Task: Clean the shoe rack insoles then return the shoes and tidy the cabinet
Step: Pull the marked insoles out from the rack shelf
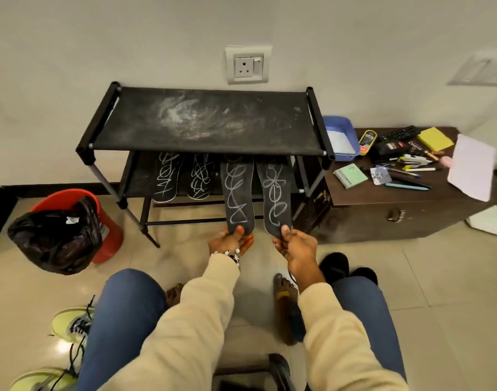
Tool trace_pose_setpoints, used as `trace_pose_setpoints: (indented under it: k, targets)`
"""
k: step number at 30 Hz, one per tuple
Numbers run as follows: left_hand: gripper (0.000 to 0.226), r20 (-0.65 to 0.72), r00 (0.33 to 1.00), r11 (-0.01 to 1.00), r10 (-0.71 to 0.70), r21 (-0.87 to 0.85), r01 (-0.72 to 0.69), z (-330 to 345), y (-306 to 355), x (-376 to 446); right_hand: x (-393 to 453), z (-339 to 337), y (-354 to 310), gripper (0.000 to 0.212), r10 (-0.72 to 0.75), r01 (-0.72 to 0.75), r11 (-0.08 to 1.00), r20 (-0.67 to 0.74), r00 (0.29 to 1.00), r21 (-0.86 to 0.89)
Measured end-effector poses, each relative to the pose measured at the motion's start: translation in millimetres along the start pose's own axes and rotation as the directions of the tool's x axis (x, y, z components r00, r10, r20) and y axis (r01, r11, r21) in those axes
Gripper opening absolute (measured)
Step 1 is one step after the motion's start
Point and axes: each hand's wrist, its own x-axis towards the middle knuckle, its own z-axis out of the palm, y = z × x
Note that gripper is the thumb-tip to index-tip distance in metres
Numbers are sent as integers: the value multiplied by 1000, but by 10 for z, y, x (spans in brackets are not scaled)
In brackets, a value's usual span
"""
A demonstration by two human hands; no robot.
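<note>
Hands held two chalk-scribbled insoles, pulled partway off shoe rack (205, 122) lower shelf: left hand (230, 242) pinched left insole (239, 190) heel w/ thumb on top; right hand (295, 245) pinched right insole (275, 193) heel. Two more insoles (182, 176) lay on shelf, left side.

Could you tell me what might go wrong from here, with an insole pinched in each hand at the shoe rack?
1. The left hand and right hand pinch each chalk-marked insole only at its near end, so one could sag or slip.
2. The rack's top shelf carries white dust just above; bumping it may shed powder onto the insoles.
3. Both hands are occupied, leaving none free for wiping.
</note>
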Motion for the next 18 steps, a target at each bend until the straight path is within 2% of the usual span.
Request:
trace_pose_setpoints:
  k: [5, 7, 11, 14, 18]
  targets:
    - [23, 5, 1000, 995, 10, 95, -10, -208, -312, -417, -489, -436, 242, 18, -48, 43, 997, -71, 996, -71]
    - [27, 5, 1000, 991, 18, 134, -19, -320, -473, -551, -627, -613, 360, 19, -29, 15, 993, -118, 993, -119]
    - [30, -88, 996, 976, -16, 213, 34, -547, -829, -732, -770, -953, 642, 23, 190, -215, 957, -141, 972, -194]
    - [27, -186, 979, 969, -85, 214, 124, -654, -1045, -745, -720, -1158, 855, 28, 290, -325, 919, -179, 940, -222]
    - [24, -271, 941, 947, -203, 190, 259, -721, -1273, -529, -493, -1359, 1112, 25, 404, -441, 891, -253, 879, -112]
